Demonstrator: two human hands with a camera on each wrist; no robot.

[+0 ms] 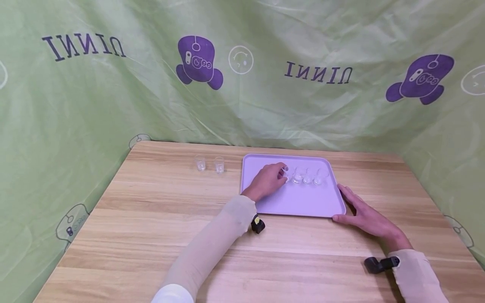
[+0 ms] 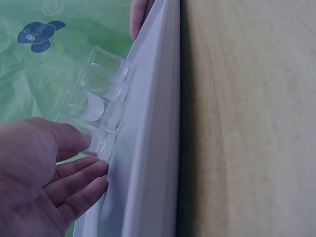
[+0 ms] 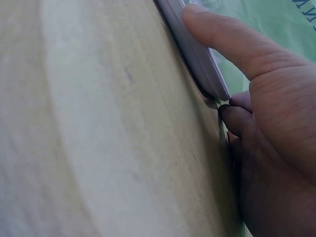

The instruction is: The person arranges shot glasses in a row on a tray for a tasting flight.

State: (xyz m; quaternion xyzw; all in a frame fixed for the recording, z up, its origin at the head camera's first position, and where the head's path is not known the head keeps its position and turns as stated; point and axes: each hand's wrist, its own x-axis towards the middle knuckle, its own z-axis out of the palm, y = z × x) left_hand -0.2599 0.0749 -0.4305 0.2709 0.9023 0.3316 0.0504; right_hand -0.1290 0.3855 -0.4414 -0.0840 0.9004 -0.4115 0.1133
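Note:
On the purple tray (image 1: 299, 206) several small clear glasses (image 1: 307, 178) stand in a row, side by side. My left hand (image 1: 267, 181) pinches the leftmost glass (image 2: 101, 143) between thumb and fingers, with the glass still in line with the others. At the tray's right side, my right hand (image 1: 365, 216) touches the edge with extended fingers. In the right wrist view its thumb lies against the tray rim (image 3: 197, 59), near a corner, and the other fingers are partly hidden.
Two more clear glasses (image 1: 201, 163) stand on the wooden table (image 1: 159, 202), left of the tray. Behind and at both sides of the table hangs a green printed cloth (image 1: 257, 109).

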